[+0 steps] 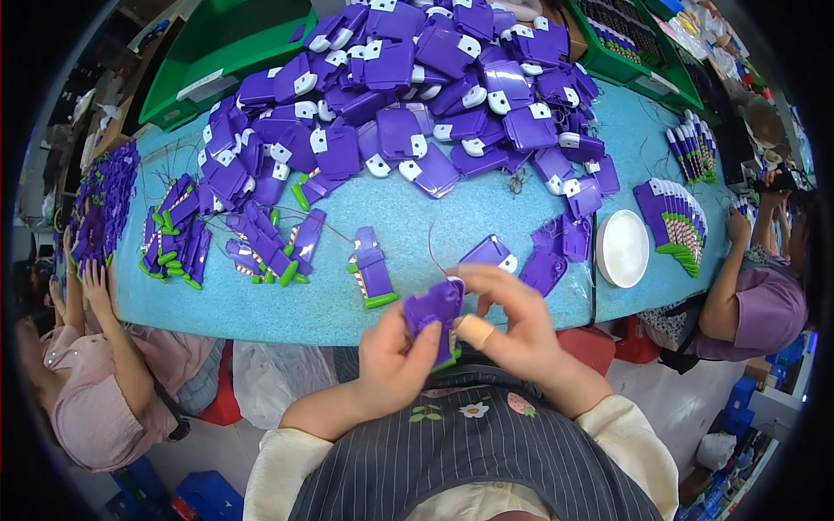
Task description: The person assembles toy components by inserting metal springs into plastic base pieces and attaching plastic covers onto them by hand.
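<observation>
Over the table's near edge, my left hand (pixel 395 352) grips a small purple plastic casing (pixel 433 304) with a green end and a thin dark red wire rising from its top. My right hand (pixel 514 326), a tan wrap around its thumb, closes on the casing's right side; its fingertips are partly hidden there. Just beyond lies a purple casing with a white corner (pixel 488 253). Left of my hands rests a purple piece with a green end and striped side (pixel 373 271). Some open purple shells (pixel 547 260) lie to the right.
A large heap of purple-and-white casings (pixel 387 130) covers the far table. Green-ended pieces (pixel 265 243) are piled at left; others form a fan (pixel 673 221) at right. A white bowl (pixel 624 249) stands near the right. Green bins (pixel 217 65) line the back. People sit at both sides.
</observation>
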`<move>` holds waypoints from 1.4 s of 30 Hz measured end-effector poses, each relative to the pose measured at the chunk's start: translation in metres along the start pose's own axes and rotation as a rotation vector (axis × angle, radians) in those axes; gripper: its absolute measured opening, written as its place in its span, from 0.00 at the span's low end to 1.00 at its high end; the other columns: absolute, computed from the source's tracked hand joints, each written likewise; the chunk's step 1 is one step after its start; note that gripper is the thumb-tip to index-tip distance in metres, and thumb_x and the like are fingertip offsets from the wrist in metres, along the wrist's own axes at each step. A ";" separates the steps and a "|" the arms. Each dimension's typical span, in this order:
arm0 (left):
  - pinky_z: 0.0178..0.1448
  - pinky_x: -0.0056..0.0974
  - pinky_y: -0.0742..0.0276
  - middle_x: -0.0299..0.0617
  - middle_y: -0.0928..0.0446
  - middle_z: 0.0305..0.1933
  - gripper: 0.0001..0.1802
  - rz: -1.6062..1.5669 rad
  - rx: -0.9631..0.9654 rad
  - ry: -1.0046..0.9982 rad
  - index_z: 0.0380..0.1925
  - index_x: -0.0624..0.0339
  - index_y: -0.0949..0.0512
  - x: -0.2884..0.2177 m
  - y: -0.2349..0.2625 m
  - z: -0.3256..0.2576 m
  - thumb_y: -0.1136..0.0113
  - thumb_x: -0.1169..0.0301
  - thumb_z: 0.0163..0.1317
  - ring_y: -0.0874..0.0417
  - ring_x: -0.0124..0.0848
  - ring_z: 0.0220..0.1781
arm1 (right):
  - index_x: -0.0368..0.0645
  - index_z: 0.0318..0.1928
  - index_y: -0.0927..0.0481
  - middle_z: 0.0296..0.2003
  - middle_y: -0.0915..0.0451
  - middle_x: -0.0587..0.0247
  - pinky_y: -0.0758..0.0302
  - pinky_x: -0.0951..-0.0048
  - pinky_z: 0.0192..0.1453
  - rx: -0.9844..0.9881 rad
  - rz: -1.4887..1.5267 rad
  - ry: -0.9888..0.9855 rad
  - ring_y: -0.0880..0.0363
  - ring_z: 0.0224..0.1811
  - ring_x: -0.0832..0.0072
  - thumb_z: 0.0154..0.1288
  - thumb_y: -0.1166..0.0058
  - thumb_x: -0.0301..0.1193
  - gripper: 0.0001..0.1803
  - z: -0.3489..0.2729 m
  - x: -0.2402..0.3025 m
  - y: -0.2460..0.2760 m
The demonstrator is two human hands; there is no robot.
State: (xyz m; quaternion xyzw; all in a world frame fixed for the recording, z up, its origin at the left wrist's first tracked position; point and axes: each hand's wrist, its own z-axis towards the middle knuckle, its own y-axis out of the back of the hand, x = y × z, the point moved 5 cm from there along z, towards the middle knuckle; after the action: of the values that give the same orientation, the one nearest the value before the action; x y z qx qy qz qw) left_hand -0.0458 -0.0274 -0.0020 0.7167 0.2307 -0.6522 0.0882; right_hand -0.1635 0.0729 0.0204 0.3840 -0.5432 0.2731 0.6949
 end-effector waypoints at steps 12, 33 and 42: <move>0.30 0.32 0.24 0.49 0.20 0.34 0.14 0.348 -0.095 -0.331 0.46 0.72 0.29 0.000 -0.002 0.001 0.45 0.80 0.59 0.19 0.27 0.27 | 0.32 0.44 0.23 0.44 0.21 0.48 0.25 0.68 0.47 -0.179 -0.095 0.041 0.20 0.44 0.63 0.59 0.50 0.20 0.12 -0.008 0.005 -0.010; 0.37 0.31 0.23 0.45 0.20 0.36 0.14 0.318 0.270 -0.015 0.48 0.72 0.30 -0.002 -0.017 0.006 0.49 0.79 0.62 0.19 0.25 0.35 | 0.33 0.28 0.24 0.23 0.26 0.48 0.30 0.64 0.29 0.194 -0.130 -0.285 0.24 0.26 0.57 0.63 0.52 0.31 0.12 -0.024 -0.011 0.012; 0.51 0.38 0.22 0.53 0.24 0.48 0.16 -0.240 0.147 0.270 0.54 0.68 0.35 0.010 0.003 0.007 0.56 0.76 0.67 0.18 0.36 0.45 | 0.35 0.33 0.20 0.40 0.24 0.54 0.31 0.64 0.47 -0.386 -1.194 0.039 0.28 0.49 0.61 0.48 0.44 0.23 0.09 0.005 0.014 0.070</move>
State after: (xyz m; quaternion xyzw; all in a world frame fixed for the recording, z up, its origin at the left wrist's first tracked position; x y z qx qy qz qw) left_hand -0.0503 -0.0310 -0.0134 0.7695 0.2759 -0.5711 -0.0743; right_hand -0.2183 0.1074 0.0510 0.4838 -0.2615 -0.2583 0.7942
